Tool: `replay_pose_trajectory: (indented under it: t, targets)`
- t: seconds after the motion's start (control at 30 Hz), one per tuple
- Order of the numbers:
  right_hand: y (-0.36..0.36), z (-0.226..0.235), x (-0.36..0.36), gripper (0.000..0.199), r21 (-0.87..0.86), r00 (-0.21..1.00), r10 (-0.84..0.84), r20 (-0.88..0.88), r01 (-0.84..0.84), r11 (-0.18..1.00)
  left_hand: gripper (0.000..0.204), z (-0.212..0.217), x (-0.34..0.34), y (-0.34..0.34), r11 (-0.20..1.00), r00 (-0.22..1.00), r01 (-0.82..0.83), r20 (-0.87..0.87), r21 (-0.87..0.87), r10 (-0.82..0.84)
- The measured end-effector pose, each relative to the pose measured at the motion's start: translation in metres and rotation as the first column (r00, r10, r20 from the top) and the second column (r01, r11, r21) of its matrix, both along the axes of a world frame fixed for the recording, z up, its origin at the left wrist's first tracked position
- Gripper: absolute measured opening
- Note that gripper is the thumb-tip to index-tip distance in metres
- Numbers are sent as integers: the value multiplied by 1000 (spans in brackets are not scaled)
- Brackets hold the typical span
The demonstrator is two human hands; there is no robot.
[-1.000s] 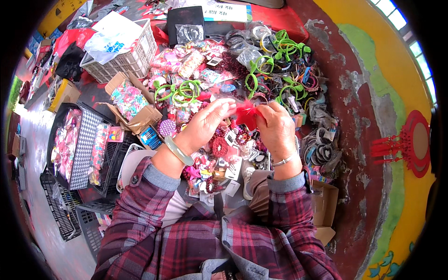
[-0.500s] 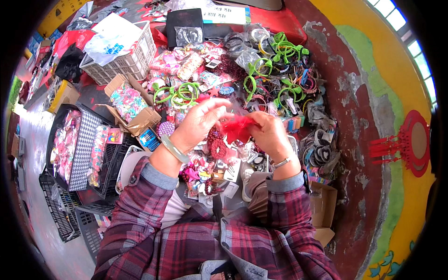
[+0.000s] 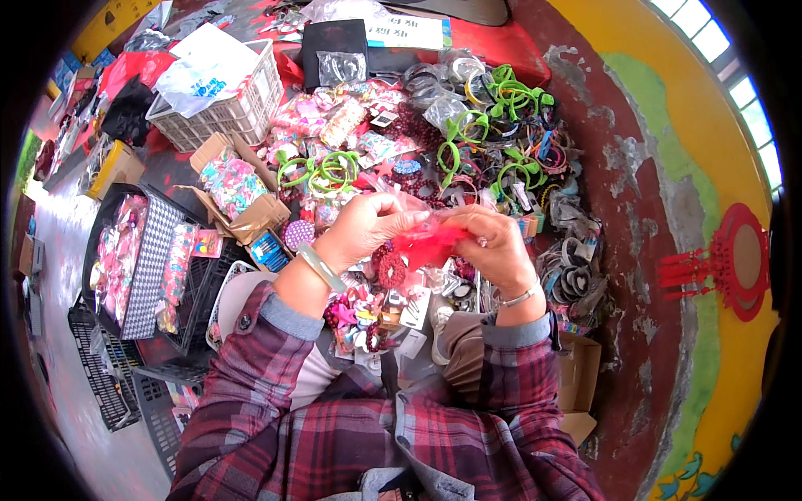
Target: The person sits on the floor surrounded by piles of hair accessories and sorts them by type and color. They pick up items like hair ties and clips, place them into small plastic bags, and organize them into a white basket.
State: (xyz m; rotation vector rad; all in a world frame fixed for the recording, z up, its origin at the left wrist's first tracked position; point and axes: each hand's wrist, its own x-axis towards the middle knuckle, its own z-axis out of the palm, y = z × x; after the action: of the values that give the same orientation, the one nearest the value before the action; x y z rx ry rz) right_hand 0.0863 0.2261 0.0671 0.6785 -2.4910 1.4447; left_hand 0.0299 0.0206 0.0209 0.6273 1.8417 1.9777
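Between my hands is a thin, see-through red piece (image 3: pixel 424 245), like gauzy fabric or film; its exact kind is unclear. My left hand (image 3: pixel 366 227) pinches its upper left edge between thumb and fingers. On the right side, the fingers of my right hand (image 3: pixel 494 244) are closed on the same piece. Just below it shows a dark red scrunchie (image 3: pixel 391 270). Under my hands lies a heap of small hair accessories, among them a pink star-shaped one (image 3: pixel 343 315) and white cards (image 3: pixel 414 309).
Green headbands (image 3: pixel 332 171) lie beyond my hands, with more headbands (image 3: pixel 520 92) at the far right. To the left are an open cardboard box (image 3: pixel 230 219), a houndstooth-patterned bin (image 3: pixel 152 265) and a grey crate (image 3: pixel 209 134). A worn wall (image 3: pixel 622 250) rises at the right.
The red piece has gone from bunched to spread wider and more see-through. My right hand has moved slightly right and down, and my left thumb now lies along the piece's edge.
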Motion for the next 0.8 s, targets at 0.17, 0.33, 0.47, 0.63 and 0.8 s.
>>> replay_pose_trajectory:
  t: [0.17, 0.33, 0.47, 0.63, 0.8]
  targets:
    - [-12, -1, 6, 25, 204, 998, -37, -54, 47, 978, 34, -5, -1, 1, 958, 979, -132, -188, -254, 85]
    - [-11, -2, 5, 24, 187, 995, -69, -70, 81, 979, 17, -2, 0, 0, 940, 987, -73, -160, -335, 19]
    - [-14, -4, 4, 24, 191, 989, -58, -136, 83, 978, 19, -8, 0, 3, 947, 980, -136, -179, -292, 85]
    - [-27, -4, 8, 20, 326, 959, 28, -282, 68, 943, 23, -26, 1, 10, 905, 965, -225, -215, -361, 154]
    - [-28, -12, 6, 21, 321, 960, -63, -273, 152, 935, 14, -28, -5, 6, 969, 992, -127, -42, -211, 121]
